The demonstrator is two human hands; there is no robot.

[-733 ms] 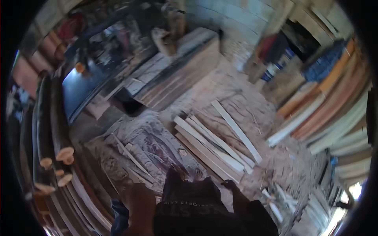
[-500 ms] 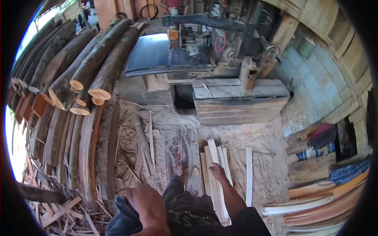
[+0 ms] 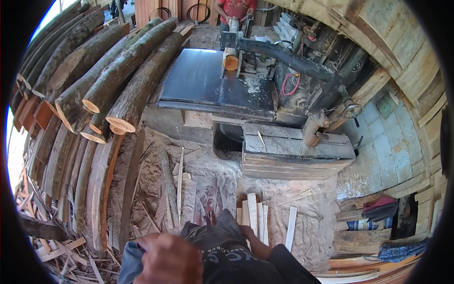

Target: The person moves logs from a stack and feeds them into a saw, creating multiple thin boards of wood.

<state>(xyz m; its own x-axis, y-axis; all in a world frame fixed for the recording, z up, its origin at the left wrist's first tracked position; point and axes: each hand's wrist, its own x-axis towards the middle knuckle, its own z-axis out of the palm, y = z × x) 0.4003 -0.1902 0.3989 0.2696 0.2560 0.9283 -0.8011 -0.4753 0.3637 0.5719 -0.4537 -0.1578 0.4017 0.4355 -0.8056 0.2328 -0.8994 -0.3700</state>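
My left hand (image 3: 169, 253) is raised close in front of my body at the bottom of the view. It is smeared by motion, and how its fingers lie does not show. My right hand (image 3: 247, 232) is low beside my dark shirt, near several pale sawn boards (image 3: 253, 213) on the sawdust-covered ground. The shirt partly hides its fingers, so a grip cannot be made out. Ahead stands a saw machine with a flat dark metal table (image 3: 194, 85). A short round log (image 3: 231, 63) lies on it, its cut end facing me.
Bark-covered logs (image 3: 142, 90) are stacked at the left, above scrap strips (image 3: 71, 255). A dusty timber block (image 3: 293, 165) stands below the machine. One pale board (image 3: 291, 227) lies apart at the right. Behind the machine, a person in a red shirt (image 3: 239, 9) holds the log's far end.
My view has tipped up, showing more of the machine and the person behind it. My right hand has drawn back from the boards toward my body. My left hand has risen.
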